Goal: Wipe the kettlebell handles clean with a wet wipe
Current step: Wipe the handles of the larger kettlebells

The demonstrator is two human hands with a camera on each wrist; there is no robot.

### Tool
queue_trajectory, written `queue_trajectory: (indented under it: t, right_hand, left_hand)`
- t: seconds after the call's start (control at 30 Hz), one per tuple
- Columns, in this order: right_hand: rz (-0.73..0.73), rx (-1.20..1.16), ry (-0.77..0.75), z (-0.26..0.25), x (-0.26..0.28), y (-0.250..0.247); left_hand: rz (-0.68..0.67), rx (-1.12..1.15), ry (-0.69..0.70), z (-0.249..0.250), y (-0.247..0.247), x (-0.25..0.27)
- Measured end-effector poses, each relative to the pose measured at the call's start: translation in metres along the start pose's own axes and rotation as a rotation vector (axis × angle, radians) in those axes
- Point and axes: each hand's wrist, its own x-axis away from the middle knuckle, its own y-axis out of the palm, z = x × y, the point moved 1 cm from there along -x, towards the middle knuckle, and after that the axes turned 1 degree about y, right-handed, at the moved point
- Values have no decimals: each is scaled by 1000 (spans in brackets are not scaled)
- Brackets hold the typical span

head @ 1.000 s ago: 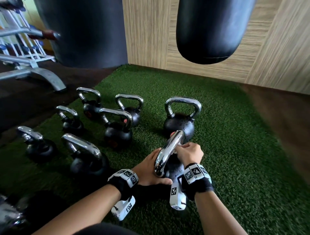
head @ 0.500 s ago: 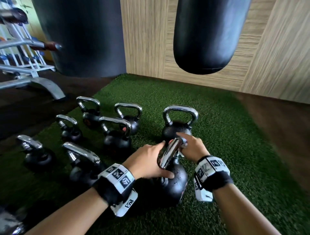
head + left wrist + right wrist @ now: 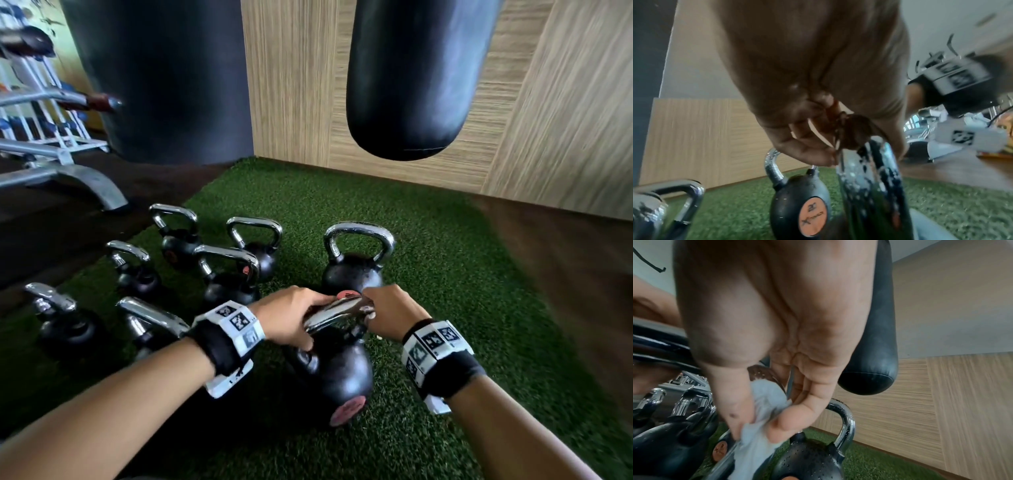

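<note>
Kettlebell handle [image 3: 337,317] wiping under way: left hand [image 3: 291,320] grips it, right hand [image 3: 764,402] pinches wet wipe [image 3: 760,423] against its end; next, probably rub along bar.

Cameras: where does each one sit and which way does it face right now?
Head: on the head, looking forward and down at the tilted kettlebell; both forearms show.
Left wrist: along the left hand to its handle.
Right wrist: along the right hand holding the wet wipe.
All share that kettlebell.
</note>
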Motion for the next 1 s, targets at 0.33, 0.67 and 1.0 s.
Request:
queue_trajectory:
  t: [0.33,0.67,1.0]
  right_hand:
    - [39,-47,103,-5,75,13]
    - [140,-198,155,-3,80,26]
    - [-46,-554,39,32,78,-14]
  left_hand:
    - [-86,-209,144,-14,-23,-39]
    - [185,25,131,-28,-10,-14]
    - [100,94,-35,-25,-19,-10]
